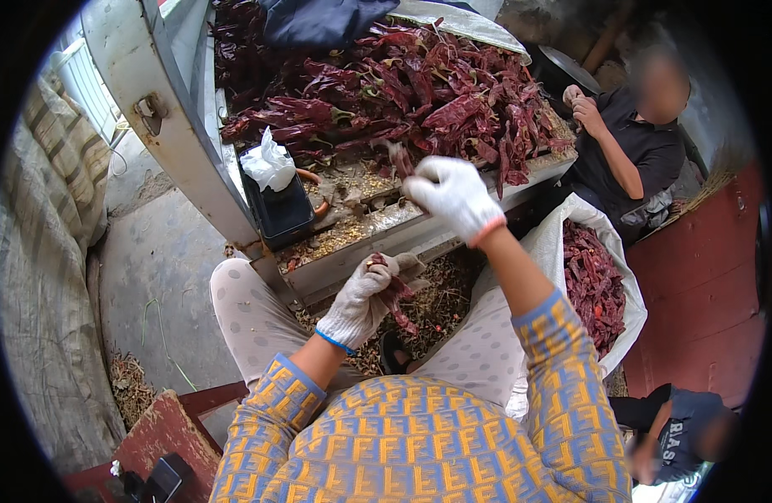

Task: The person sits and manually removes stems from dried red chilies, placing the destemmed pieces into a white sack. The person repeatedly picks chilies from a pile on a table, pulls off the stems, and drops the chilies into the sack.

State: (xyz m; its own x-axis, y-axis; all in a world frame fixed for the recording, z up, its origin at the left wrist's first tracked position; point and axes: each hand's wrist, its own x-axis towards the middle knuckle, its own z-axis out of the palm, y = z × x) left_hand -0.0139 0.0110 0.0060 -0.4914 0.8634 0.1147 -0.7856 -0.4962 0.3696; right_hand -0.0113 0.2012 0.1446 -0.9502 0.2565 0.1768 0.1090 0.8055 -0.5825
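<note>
My left hand (359,295), in a white knit work glove with a blue cuff edge, grips a dried red chili pepper (399,308) above the floor between my knees. Its tapered end hangs below my fingers. Over the table's front edge is my right hand (452,192), in a white glove with an orange cuff edge. Motion blurs it. Another dried chili pepper (401,162) is pinched at its fingertips. Just beyond lies a broad heap of dried red chili peppers (417,94), some with pale stems.
A black tray (279,217) with crumpled white tissue (269,162) sits at the table's left corner. Right of my leg stands a white woven sack (546,251) of chili peppers. One person (637,119) sits far right, another (684,434) lower right. A metal post (153,113) rises left.
</note>
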